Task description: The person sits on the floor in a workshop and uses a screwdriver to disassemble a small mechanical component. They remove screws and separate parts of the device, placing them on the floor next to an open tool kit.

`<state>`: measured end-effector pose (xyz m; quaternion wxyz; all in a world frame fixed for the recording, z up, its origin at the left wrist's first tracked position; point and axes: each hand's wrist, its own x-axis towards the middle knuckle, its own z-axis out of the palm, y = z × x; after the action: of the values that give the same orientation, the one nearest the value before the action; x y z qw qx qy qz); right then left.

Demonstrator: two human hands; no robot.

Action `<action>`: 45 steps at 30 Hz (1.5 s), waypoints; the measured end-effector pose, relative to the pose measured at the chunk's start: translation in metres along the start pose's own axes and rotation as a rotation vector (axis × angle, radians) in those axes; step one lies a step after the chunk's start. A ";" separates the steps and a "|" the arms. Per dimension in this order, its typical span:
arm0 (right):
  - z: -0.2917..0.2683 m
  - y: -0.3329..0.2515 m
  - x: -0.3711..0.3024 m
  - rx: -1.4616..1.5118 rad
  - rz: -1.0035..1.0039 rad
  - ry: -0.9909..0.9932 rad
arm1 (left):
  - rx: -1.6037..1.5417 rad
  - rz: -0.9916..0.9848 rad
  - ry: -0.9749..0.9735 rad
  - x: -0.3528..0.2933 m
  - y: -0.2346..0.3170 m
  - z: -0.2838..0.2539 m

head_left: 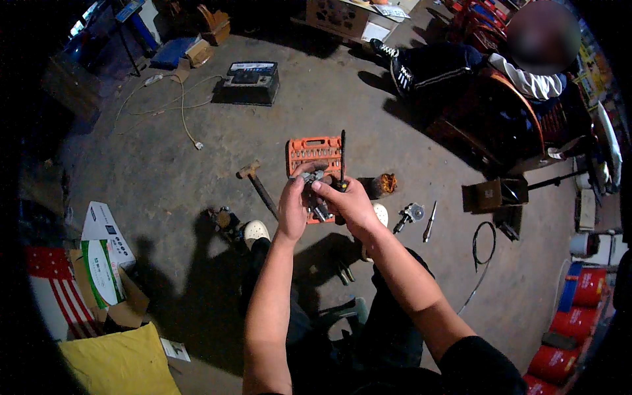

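Observation:
My left hand (294,203) is closed round a small grey metal part (312,176); its exact kind is not clear. Against that part presses the thumb of my right hand (352,201). My right fingers also hold a screwdriver (343,158), its dark shaft upright and a yellow band near the grip. Beneath both hands lies an open orange tool case (296,148) with rows of small metal sockets or bits. My hands hide its middle.
A hammer (249,171) lies left of the case. To the right are a round can (384,185), a metal part (413,212), a slim pointed tool (430,222) and a black cable (484,247). A car battery (247,83) stands ahead. A person sits at upper right.

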<state>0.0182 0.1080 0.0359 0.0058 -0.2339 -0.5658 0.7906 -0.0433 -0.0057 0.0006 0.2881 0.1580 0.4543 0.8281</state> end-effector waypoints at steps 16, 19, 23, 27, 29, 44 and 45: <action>0.008 0.004 -0.002 -0.242 -0.285 0.100 | -0.054 0.017 0.073 -0.002 -0.002 0.005; 0.009 0.010 0.002 -0.197 -0.310 0.127 | 0.048 0.030 0.119 -0.002 -0.008 0.004; 0.011 0.007 -0.002 -0.025 -0.168 0.149 | 0.219 0.069 0.059 -0.001 -0.010 0.001; 0.000 0.005 -0.002 0.280 0.073 0.019 | 0.323 0.138 0.014 -0.003 -0.005 0.007; -0.004 0.005 -0.002 0.376 0.122 -0.041 | 0.349 0.113 0.005 -0.005 -0.003 0.009; -0.006 -0.015 -0.006 0.071 0.087 0.022 | 0.243 -0.011 0.050 -0.002 -0.009 0.002; -0.010 -0.007 -0.002 0.084 0.080 0.014 | 0.254 -0.004 0.040 -0.002 -0.010 0.002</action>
<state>0.0215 0.1191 0.0406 -0.0123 -0.2614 -0.5221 0.8117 -0.0372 -0.0018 -0.0065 0.2585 0.1758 0.5613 0.7663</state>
